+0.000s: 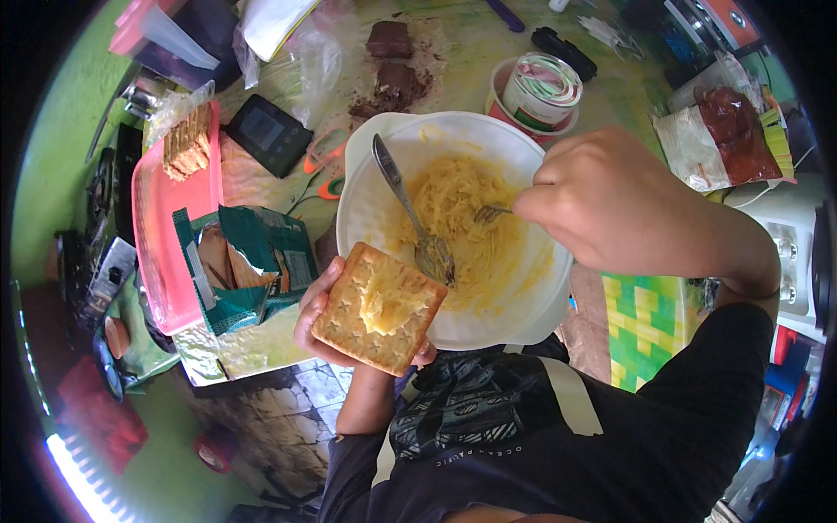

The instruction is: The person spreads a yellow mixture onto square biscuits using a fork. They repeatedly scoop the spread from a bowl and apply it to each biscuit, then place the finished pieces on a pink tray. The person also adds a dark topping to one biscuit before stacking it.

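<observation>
My left hand (318, 314) holds a square cracker (353, 327) by its edges, face up, just over the near rim of a white plastic bowl (363, 196). A dab of pale yellow spread (391, 301) lies on the cracker's middle. In the bowl sits a mass of the same soft yellow mixture (451, 196). My right hand (575, 196) grips a fork (490, 213) whose tines dip into this mixture; its handle is hidden in my fist. A metal spoon (400, 183) leans in the bowl, its smeared end resting in the mixture.
Left of the bowl are an opened green cracker packet (261, 261), a pink tray (167, 242) with stacked crackers (187, 144), orange-handled scissors (330, 170) and a black device (269, 134). Behind are chocolate blocks (390, 40) and a tin (539, 91) in a tub (500, 78).
</observation>
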The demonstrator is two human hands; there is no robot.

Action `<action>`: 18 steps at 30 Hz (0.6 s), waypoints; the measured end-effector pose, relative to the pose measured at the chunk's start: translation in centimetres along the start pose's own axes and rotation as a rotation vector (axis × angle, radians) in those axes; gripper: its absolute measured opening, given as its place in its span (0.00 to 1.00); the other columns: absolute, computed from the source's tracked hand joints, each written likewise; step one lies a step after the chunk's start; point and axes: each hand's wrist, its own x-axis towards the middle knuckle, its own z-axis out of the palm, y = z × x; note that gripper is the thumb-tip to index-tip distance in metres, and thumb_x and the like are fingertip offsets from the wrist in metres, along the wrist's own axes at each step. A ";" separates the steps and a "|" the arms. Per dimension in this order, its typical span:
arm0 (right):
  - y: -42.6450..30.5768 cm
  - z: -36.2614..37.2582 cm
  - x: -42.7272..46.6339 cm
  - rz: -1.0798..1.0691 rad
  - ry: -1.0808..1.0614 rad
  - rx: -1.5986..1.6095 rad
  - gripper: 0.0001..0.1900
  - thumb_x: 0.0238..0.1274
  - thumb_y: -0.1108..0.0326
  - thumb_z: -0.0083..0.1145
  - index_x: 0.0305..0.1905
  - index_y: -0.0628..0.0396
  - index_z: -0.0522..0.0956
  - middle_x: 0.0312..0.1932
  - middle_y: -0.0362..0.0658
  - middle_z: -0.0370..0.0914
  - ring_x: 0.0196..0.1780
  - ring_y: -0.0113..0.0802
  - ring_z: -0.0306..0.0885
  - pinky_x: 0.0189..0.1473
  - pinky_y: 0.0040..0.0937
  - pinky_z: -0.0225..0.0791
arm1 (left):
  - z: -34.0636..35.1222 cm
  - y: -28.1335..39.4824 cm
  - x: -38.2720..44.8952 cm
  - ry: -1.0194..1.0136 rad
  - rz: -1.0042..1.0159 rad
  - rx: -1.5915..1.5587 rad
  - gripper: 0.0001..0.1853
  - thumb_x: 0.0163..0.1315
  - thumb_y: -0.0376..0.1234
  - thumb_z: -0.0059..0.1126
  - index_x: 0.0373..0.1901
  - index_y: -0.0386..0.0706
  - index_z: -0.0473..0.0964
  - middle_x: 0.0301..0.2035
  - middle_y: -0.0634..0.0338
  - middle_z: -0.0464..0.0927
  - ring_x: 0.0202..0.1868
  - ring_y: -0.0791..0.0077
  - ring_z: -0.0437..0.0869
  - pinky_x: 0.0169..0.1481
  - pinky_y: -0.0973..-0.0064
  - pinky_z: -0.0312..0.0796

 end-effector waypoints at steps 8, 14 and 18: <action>0.3 -0.1 0.0 0.028 -0.036 0.088 0.02 0.35 0.74 0.53 0.21 0.58 0.73 0.15 0.45 0.70 0.24 0.41 0.71 0.25 0.37 0.63 | 1.0 0.7 0.7 -0.061 0.005 0.239 0.55 0.26 0.58 0.63 0.52 0.35 0.48 0.48 0.46 0.60 0.52 0.55 0.66 0.58 0.59 0.60; -0.1 0.2 -0.1 0.044 -0.120 0.196 0.04 0.38 0.74 0.54 0.25 0.57 0.76 0.19 0.44 0.74 0.26 0.41 0.72 0.27 0.35 0.64 | 0.3 0.3 -0.5 0.072 -0.092 0.042 0.58 0.17 0.46 0.73 0.52 0.28 0.49 0.47 0.46 0.66 0.48 0.65 0.72 0.56 0.74 0.63; -0.3 0.4 -0.1 0.058 -0.089 0.381 0.04 0.43 0.73 0.54 0.28 0.57 0.78 0.21 0.44 0.75 0.26 0.38 0.74 0.27 0.32 0.66 | 0.4 0.1 0.2 0.023 -0.020 -0.017 0.58 0.15 0.41 0.76 0.51 0.25 0.51 0.45 0.45 0.69 0.46 0.65 0.75 0.54 0.77 0.65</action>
